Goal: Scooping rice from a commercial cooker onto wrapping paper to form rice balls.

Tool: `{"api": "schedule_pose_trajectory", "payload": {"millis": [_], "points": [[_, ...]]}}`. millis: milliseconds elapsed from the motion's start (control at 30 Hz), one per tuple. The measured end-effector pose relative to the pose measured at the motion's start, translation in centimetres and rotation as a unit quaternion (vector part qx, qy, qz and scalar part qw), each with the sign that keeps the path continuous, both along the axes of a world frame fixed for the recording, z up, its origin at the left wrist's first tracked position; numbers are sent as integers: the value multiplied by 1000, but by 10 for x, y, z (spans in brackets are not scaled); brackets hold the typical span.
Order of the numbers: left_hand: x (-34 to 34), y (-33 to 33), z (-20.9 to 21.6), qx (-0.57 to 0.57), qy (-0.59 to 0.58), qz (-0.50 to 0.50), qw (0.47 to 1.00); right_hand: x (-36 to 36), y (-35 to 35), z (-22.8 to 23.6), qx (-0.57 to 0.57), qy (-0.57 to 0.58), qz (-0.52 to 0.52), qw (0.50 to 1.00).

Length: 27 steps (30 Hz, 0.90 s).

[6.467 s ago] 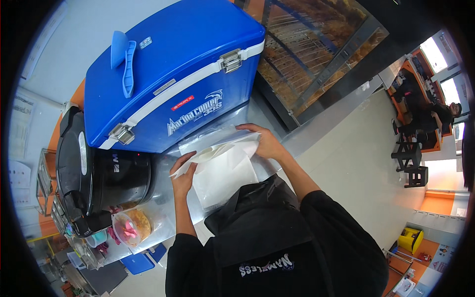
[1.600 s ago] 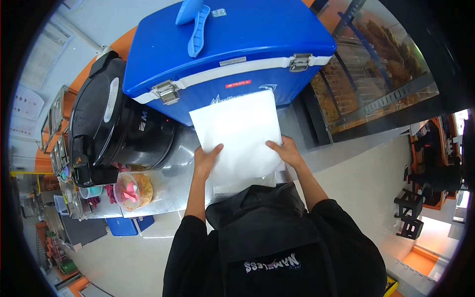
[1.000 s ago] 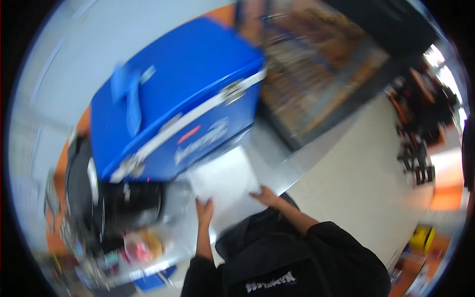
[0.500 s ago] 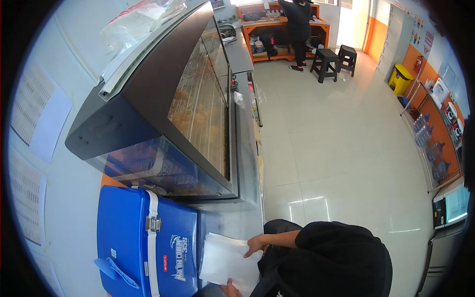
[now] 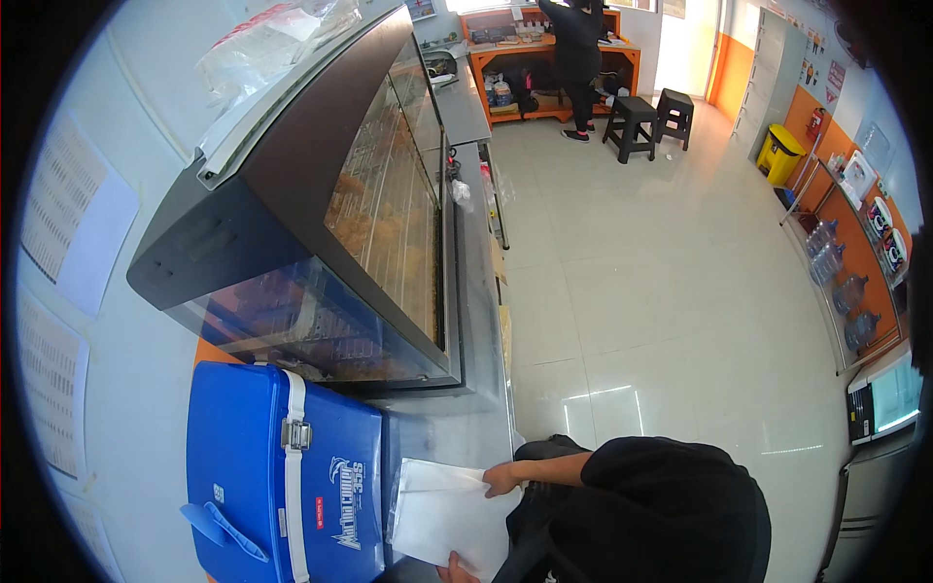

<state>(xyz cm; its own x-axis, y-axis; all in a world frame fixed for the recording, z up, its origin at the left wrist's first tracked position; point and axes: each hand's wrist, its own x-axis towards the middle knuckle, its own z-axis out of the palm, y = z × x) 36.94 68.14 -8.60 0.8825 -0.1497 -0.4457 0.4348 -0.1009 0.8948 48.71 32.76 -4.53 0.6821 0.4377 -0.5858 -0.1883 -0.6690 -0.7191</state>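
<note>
A white sheaf of flat paper sheets (image 5: 437, 515) lies at the front end of the metal counter (image 5: 452, 428), beside a blue cooler box (image 5: 335, 428). I cannot tell whether the sheets are loose paper or flat bags. My right hand (image 5: 501, 479) grips their upper right edge, its fingers closed on the paper. At the lower edge, my left hand (image 5: 457, 569) also holds the sheets, its thumb on top; the picture's rim cuts off most of this hand. The cooler has a white strap with a metal latch (image 5: 296, 434).
A dark glass-fronted display cabinet (image 5: 389, 223) with browned food on racks stands on the counter. A plastic bag (image 5: 282, 44) lies on top. Far off, a person in black (image 5: 578, 58) stands at an orange shelf unit, near black stools (image 5: 632, 126). Water bottles (image 5: 850, 291) line the right.
The view has shifted slightly. My right hand's fingers have drawn closer together at the edge of the sheets, and a crease shows near the top edge. Both hands stay on the paper.
</note>
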Motion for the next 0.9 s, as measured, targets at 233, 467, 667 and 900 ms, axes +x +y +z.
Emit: {"api": "schedule_pose_trajectory", "payload": {"millis": [233,467,667,900], "points": [[0,-17,-3,197,-143,82,967,-1,4,16,7,3,-41,999],[14,-42,23,207,-25,167,964,-1,0,27,49,-6,-48,998],[17,-55,40,176,3,180,968,-5,-1,24,-29,-67,-133,988],[19,-56,9,464,-31,142,874,-19,2,23,-82,-277,-149,946]]}}
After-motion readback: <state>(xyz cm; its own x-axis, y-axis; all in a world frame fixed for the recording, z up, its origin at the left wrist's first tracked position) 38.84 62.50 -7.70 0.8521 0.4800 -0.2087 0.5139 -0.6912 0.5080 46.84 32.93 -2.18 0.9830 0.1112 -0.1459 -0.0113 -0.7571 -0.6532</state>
